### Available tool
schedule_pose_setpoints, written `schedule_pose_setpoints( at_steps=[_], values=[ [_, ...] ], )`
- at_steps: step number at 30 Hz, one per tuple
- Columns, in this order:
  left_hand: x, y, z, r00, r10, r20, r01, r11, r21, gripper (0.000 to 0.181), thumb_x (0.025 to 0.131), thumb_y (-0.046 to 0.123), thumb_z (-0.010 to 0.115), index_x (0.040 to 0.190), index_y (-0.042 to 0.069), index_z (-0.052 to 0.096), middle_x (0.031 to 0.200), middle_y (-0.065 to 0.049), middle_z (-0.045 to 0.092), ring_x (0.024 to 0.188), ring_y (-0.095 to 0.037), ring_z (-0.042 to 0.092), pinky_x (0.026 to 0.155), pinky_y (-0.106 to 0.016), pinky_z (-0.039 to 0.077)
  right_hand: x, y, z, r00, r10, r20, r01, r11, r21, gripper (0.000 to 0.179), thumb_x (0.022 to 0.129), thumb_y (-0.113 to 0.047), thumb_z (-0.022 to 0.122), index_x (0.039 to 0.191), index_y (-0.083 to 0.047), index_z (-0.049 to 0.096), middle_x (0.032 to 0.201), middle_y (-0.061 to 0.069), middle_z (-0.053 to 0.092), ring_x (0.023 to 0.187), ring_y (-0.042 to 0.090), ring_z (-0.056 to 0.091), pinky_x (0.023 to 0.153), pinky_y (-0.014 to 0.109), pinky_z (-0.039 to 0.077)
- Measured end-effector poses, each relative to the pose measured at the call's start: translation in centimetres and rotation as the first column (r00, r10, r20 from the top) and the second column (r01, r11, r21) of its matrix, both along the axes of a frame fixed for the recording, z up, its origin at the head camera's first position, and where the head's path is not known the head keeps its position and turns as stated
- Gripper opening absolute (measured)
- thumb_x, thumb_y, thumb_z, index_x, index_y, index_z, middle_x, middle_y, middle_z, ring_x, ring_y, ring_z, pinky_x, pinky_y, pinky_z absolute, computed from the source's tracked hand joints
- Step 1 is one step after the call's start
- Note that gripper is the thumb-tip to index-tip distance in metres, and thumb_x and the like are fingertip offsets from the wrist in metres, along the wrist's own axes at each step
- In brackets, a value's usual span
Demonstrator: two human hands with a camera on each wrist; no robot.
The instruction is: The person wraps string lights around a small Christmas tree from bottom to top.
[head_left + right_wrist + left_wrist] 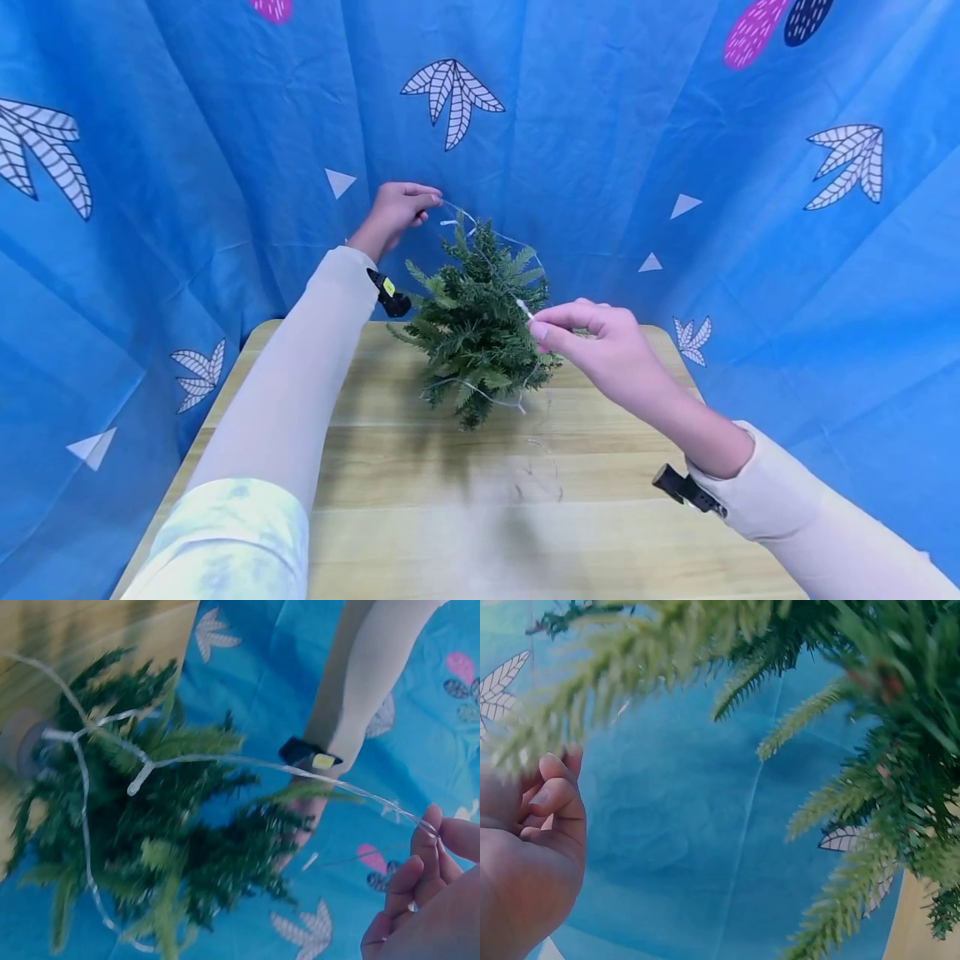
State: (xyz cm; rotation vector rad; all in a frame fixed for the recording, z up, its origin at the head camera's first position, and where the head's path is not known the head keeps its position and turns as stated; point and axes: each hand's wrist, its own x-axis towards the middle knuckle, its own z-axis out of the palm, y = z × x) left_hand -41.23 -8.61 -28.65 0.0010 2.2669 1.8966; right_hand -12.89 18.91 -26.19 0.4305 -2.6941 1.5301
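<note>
A small artificial Christmas tree (476, 321) stands on the wooden table. Behind its top left side, my left hand (401, 210) pinches a thin clear wire of string lights (467, 384) between thumb and forefinger. On the tree's right, my right hand (611, 350) pinches another stretch of the string by a small white bulb. The wire arcs around the back of the treetop, and a lower loop lies across the front branches. In the right wrist view, the string (255, 761) runs from the tree to my right fingertips. A blurred branch (622, 667) partly covers my left hand in its wrist view.
Loose wire (555, 467) lies on the light wooden table (630, 467) in front of the tree. A blue curtain (600, 150) with leaf prints hangs close behind and along both sides. Black wrist cameras (390, 293) sit on both sleeves.
</note>
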Motion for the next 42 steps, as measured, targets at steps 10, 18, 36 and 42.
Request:
schedule_pose_setpoints(
  at_steps=[10,18,36,42],
  values=[
    [0.5,-1.3,-1.3,1.000,0.007,-0.001,-0.007,1.000,0.014,0.035,0.101,0.025,0.063,0.132,0.009,0.067,0.125,-0.003,0.067,0.070,-0.007,0.055,0.059,-0.018,0.044,0.1,-2.8,-0.5,0.997,0.052,-0.049,-0.051,0.999,0.009,0.014,0.097,-0.036,0.068,0.102,-0.028,0.078,0.092,-0.006,0.070,0.100,0.016,0.054,0.100,0.042,0.033],
    [0.8,-2.1,-2.5,1.000,0.013,0.028,-0.014,0.999,0.029,0.036,0.101,0.023,0.062,0.134,0.009,0.065,0.132,-0.007,0.065,0.069,-0.006,0.055,0.060,-0.019,0.044,-0.1,-4.3,-1.0,0.994,0.089,-0.058,-0.089,0.996,-0.007,0.011,0.097,-0.034,0.068,0.101,-0.029,0.077,0.091,-0.007,0.070,0.098,0.013,0.058,0.105,0.043,0.033],
    [2.6,-3.9,-3.2,0.997,0.033,0.062,-0.052,0.944,0.325,0.040,0.102,0.011,0.060,0.140,0.000,0.057,0.107,-0.002,0.073,0.062,-0.006,0.053,0.047,-0.016,0.041,0.0,-5.4,-0.8,0.997,0.077,-0.025,-0.080,0.990,-0.119,0.013,0.097,-0.030,0.068,0.104,-0.025,0.078,0.093,-0.003,0.070,0.097,0.015,0.059,0.083,0.039,0.049],
    [3.3,-5.0,-5.1,0.997,0.046,0.054,-0.060,0.951,0.303,0.039,0.103,0.011,0.057,0.140,-0.001,0.056,0.099,0.002,0.072,0.061,-0.005,0.053,0.047,-0.014,0.040,-0.1,-5.5,-1.8,0.995,0.097,0.014,-0.095,0.992,-0.079,0.013,0.097,-0.033,0.069,0.103,-0.027,0.078,0.094,-0.005,0.070,0.100,0.015,0.059,0.089,0.042,0.047]
  ],
)
